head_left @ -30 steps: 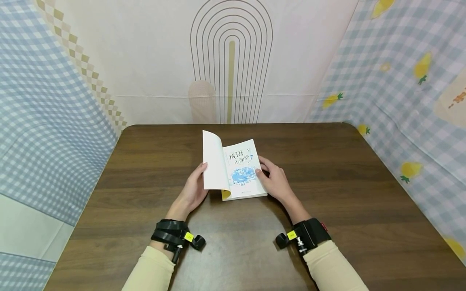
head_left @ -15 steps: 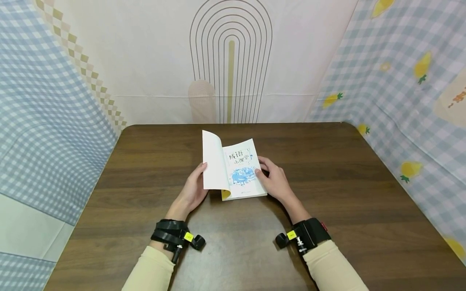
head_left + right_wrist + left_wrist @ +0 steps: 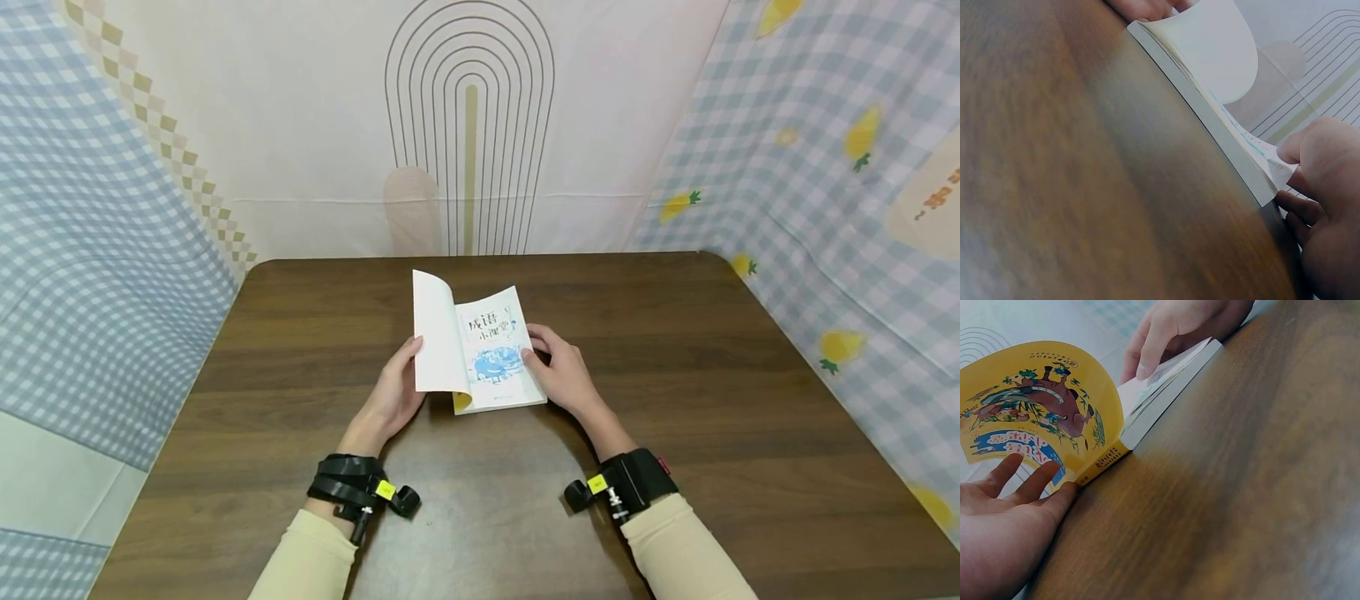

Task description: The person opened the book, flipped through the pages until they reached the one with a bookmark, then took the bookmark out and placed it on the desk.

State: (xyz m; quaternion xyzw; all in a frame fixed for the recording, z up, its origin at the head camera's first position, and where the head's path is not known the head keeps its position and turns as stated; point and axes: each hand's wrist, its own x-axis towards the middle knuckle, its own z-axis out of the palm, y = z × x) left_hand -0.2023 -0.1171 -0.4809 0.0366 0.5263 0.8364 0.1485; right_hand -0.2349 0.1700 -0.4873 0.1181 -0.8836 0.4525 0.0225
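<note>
A paperback book [image 3: 497, 354] lies on the brown table, opened at a white title page with blue artwork and dark characters. Its cover [image 3: 1038, 406], yellow outside with a brown animal drawing, stands bent up on the left, white inside. My left hand [image 3: 392, 390] holds this cover by its outer edge, thumb tip at the edge and fingers against the yellow side. At the right edge of the pages, my right hand [image 3: 564, 371] grips the book, thumb on the title page. Its other fingers [image 3: 1300, 207] are at the side and underneath, partly hidden.
The wood-grain table [image 3: 675, 400] spreads around the book on all sides. Behind it hangs a pale cloth [image 3: 315, 142] with an arch pattern. Checked cloths [image 3: 810, 192] hang at both sides. Each wrist wears a black strap with a small camera [image 3: 406, 502].
Hands and book keep the same pose. The whole head view has shifted very slightly, so everything appears a little further left.
</note>
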